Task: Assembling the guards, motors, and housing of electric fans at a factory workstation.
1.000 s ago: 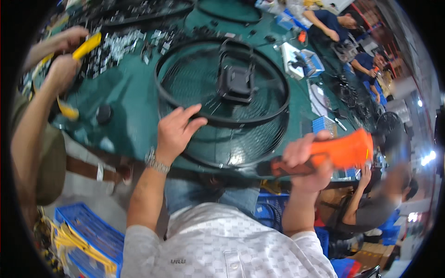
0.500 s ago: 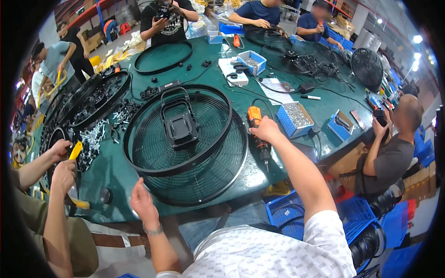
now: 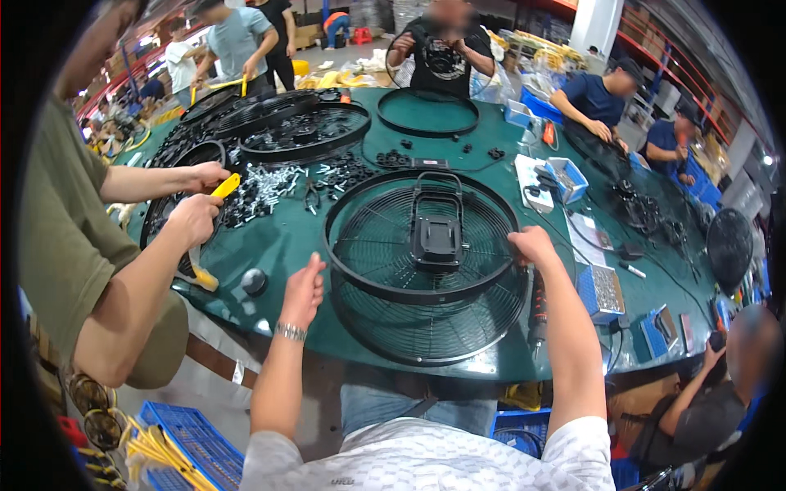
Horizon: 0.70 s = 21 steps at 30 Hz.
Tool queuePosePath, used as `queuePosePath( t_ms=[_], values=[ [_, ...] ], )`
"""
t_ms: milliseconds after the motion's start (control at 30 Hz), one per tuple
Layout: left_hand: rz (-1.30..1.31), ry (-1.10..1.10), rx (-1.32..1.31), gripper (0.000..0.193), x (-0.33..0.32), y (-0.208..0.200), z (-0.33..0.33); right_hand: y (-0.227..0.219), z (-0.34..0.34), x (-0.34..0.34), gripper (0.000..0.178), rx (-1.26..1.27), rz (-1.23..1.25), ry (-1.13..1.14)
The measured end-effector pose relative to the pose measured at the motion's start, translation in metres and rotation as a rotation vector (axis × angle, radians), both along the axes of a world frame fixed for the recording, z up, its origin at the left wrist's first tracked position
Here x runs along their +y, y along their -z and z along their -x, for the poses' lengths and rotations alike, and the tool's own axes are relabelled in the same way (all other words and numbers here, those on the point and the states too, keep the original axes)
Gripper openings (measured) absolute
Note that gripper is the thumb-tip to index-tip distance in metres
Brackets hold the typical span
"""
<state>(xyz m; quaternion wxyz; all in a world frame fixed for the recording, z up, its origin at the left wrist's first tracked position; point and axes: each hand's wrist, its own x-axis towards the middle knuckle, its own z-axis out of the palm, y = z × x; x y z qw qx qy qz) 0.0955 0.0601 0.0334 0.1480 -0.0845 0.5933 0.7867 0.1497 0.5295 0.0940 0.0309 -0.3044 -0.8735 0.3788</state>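
While LH [image 3: 303, 296] nr, RH [image 3: 534, 245] @ ring [image 3: 422, 297].

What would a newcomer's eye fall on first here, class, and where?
A large round black frame dominates the centre, on the green table, with the right hand at its right edge and the left hand to its left. Farther left, a bright yellow tool stands out in a co-worker's hand.

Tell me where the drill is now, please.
The drill lies on the table, right of centre in the head view, between the fan guard and the person's right forearm.
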Motion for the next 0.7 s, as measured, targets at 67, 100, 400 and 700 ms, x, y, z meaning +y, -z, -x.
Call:
queuePosePath(
  t_ms=[67,100,400,700],
  values=[
    [0.067,0.06,-0.06,0.044,0.01,-0.007,0.021,0.012,0.001,-0.001,0.04,0.111,0.01,0.023],
    [0.124,0.066,-0.045,0.04,0.015,-0.01,0.027,0.014,0.001,0.003,0.04,0.158,0.017,0.063],
    [0.099,0.104,0.134,0.025,0.029,-0.053,0.017,-0.014,-0.023,0.006,0.027,0.588,-0.246,0.096],
    [-0.05,0.247,0.318,0.035,0.061,-0.084,-0.026,-0.032,-0.163,-0.013,0.038,0.915,0.342,0.296]
  ],
)
